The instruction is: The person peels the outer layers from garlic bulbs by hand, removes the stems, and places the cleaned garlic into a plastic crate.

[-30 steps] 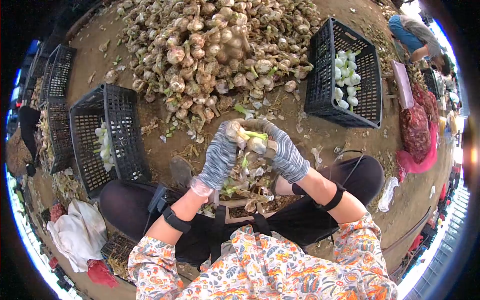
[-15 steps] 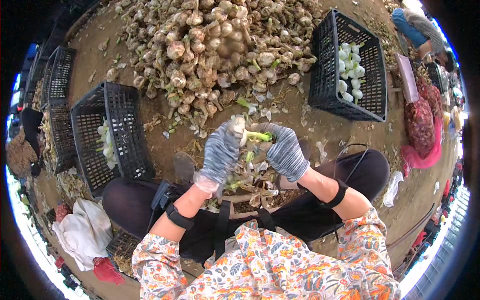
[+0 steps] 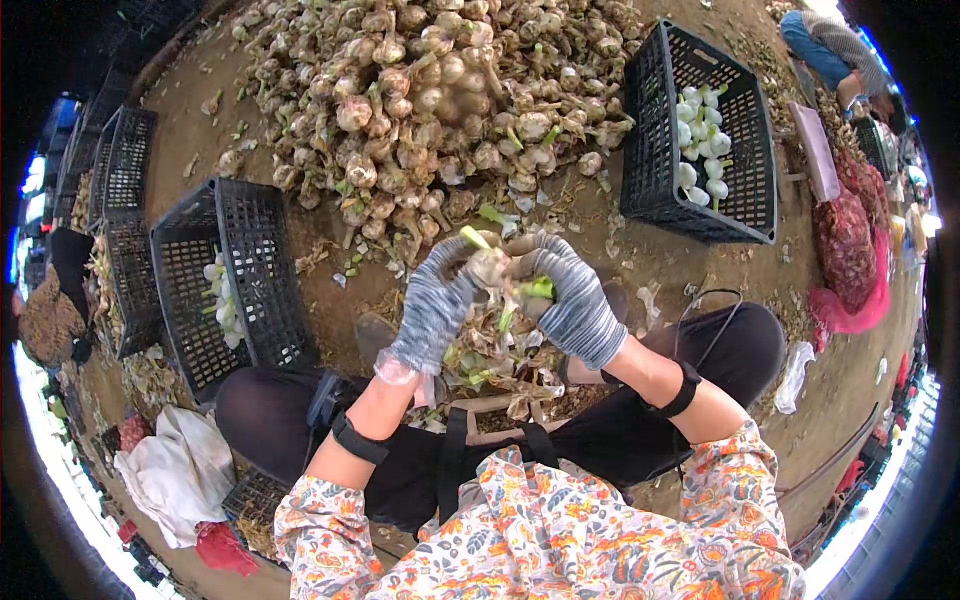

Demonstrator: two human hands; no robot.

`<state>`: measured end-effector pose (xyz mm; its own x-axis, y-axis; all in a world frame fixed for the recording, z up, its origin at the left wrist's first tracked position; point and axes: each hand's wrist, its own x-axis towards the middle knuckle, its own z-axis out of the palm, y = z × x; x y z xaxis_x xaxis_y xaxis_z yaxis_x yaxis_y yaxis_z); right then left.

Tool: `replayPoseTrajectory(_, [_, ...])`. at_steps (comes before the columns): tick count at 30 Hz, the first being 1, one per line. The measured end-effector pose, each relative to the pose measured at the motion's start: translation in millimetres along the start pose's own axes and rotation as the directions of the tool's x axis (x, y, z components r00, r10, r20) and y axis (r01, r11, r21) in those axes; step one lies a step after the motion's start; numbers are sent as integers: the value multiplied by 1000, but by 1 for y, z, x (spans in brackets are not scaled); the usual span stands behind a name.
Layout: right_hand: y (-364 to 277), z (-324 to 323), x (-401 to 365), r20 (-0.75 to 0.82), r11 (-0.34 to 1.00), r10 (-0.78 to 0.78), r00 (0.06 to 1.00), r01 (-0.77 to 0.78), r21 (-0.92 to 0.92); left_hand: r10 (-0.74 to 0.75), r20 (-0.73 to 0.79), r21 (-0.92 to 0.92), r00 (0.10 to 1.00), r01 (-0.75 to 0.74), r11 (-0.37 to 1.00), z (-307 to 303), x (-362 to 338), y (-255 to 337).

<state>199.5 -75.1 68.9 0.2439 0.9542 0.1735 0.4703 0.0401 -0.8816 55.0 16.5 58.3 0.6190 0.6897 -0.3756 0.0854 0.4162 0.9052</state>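
In front of my knees, my left hand (image 3: 430, 310) in a grey knitted glove grips a garlic bulb (image 3: 488, 268), whose short cut stem points up and left. My right hand (image 3: 580, 305), gloved the same way, has its fingers against the bulb's right side. A strip of green garlic peel (image 3: 538, 288) is pinched by its thumb. Thin clear plastic shows at my left wrist. Below both hands lies a heap of peelings (image 3: 500, 350). Beyond them rises a large pile of unpeeled garlic (image 3: 370, 130).
To the right stands a black crate (image 3: 745, 190) with white peeled bulbs. Another black crate (image 3: 275, 270) at left also holds peeled ones. At far right are a pink net sack (image 3: 845, 250) and a bending person (image 3: 840, 55). A white cloth sack (image 3: 180, 470) lies lower left.
The bulb has turned in my hands, and its stem now points up-left instead of right. My right fingers have come closer around it.
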Motion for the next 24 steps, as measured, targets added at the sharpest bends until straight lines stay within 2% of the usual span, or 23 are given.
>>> replayPoseTrajectory(2, [-6,-3,0,37,999,-6,999,5,33,-14,9,-19,1000,14,1000,-3,-3,0])
replayPoseTrajectory(3, [-5,-6,0,87,847,294,952,-302,438,-26,25,-33,999,27,999,-5,-4,0])
replayPoseTrajectory(4, [-2,-11,1,251,455,519,817,-512,728,-38,44,-47,998,40,998,-5,-5,0])
replayPoseTrajectory(5, [8,-19,9,348,238,557,754,-547,803,17,94,-163,995,-2,987,-5,-6,-3])
replayPoseTrajectory(6, [27,-17,9,495,-290,461,736,-402,868,18,95,-165,995,-2,986,-5,-7,-3])
replayPoseTrajectory(8, [42,-27,9,446,-32,587,676,-530,847,-49,128,-250,991,80,965,-4,-8,-3])
replayPoseTrajectory(9, [39,-25,8,444,-30,589,675,-531,847,-48,99,-252,994,72,965,-7,-6,-9])
replayPoseTrajectory(10, [33,-21,7,256,589,534,806,-572,571,-47,100,-255,994,71,964,-9,-5,-10])
replayPoseTrajectory(11, [26,-17,7,166,933,351,922,-360,26,-42,97,-217,994,62,974,-10,-3,-8])
replayPoseTrajectory(12, [24,-15,8,168,933,351,921,-360,23,-39,92,-179,995,55,982,-11,-3,-7])
replayPoseTrajectory(14, [20,-11,6,282,888,293,914,-369,274,-37,53,-174,998,45,984,-13,-3,-12])
replayPoseTrajectory(15, [11,-11,9,387,645,508,769,-638,422,-45,84,-167,995,59,984,-12,-3,-2])
replayPoseTrajectory(16, [3,-13,11,386,640,513,767,-641,423,-54,116,-159,992,73,985,-10,-3,6])
replayPoseTrajectory(17, [-6,-16,13,435,558,566,700,-714,424,-75,105,-48,992,81,996,-10,-3,8])
replayPoseTrajectory(18, [-10,-16,16,485,472,607,630,-776,418,-77,105,-44,992,82,996,-12,-1,1])
replayPoseTrajectory(19, [-10,-15,19,446,603,599,665,-741,295,-30,113,-41,993,34,999,-14,1,-14])
replayPoseTrajectory(20, [-5,-13,17,448,603,599,664,-742,293,17,120,-40,993,-12,999,-12,2,-17])
replayPoseTrajectory(22, [8,-9,11,420,723,557,716,-667,178,-9,133,-50,991,16,999,-11,-1,-22])
replayPoseTrajectory(23, [9,-11,9,437,712,515,738,-652,262,-77,141,-115,987,93,989,-10,-2,-17])
replayPoseTrajectory(24, [8,-13,9,436,712,515,738,-652,262,-141,152,-177,978,168,970,-9,-2,-11])
